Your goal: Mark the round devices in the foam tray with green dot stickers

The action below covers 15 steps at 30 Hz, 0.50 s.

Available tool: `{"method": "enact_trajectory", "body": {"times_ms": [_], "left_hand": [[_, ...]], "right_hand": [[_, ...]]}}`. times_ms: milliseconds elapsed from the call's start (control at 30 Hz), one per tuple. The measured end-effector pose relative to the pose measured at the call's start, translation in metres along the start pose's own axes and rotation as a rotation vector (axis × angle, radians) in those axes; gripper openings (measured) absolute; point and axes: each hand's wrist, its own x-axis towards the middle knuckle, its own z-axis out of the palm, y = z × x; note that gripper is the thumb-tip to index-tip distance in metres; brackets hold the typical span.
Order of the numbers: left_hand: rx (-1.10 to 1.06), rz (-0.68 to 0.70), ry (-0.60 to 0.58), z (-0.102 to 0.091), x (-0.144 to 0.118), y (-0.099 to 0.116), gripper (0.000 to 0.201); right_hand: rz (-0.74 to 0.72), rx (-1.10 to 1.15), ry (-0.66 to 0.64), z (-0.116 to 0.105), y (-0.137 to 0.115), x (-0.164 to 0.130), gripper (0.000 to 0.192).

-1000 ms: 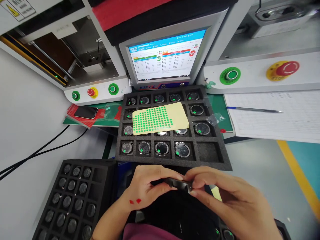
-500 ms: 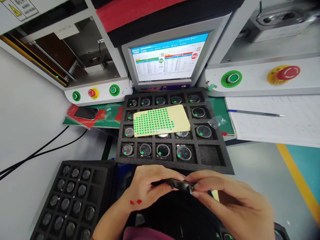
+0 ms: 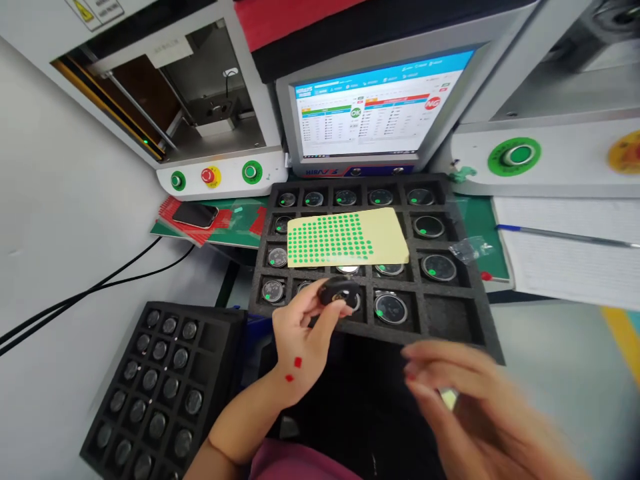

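In the head view, my left hand (image 3: pixel 305 333) pinches a round black watch case (image 3: pixel 330 291) between thumb and fingers, tilted above the front row of the foam tray (image 3: pixel 400 333). My right hand (image 3: pixel 465 393) is apart from it at the lower right, blurred, its thumb and fingertips close together. A small red spot shows at those fingertips; what it is I cannot make out. Two red stickers (image 3: pixel 294 370) are on my left wrist. A yellowish sheet of green dot stickers (image 3: pixel 390 233) lies across the tray, whose round watch cases (image 3: pixel 391 308) carry green dots.
A second foam tray (image 3: pixel 197 417) of watch cases stands at the lower left. Behind are a monitor (image 3: pixel 370 120) and machines with green buttons (image 3: pixel 520 155). A phone (image 3: pixel 195 214) lies left; a pen (image 3: pixel 565 235) rests on papers (image 3: pixel 550 270) at right.
My right hand has let go of the watch case and moved down and right. My left hand has raised the case over the tray and turned it. The view has shifted.
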Motion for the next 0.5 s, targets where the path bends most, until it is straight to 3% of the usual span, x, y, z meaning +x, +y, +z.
{"method": "enact_trajectory", "body": {"times_ms": [133, 333, 500], "left_hand": [[0.109, 0.128, -0.001, 0.008, 0.006, -0.005, 0.02], [0.263, 0.263, -0.013, 0.013, 0.002, 0.0, 0.021], [0.39, 0.307, 0.001, 0.01, 0.0, -0.005, 0.022]], "right_hand": [[0.125, 0.324, -0.252, 0.021, -0.01, -0.003, 0.011], [0.342, 0.394, -0.17, 0.043, -0.013, -0.004, 0.014], [0.66, 0.604, -0.209, 0.048, -0.008, -0.007, 0.027]]}}
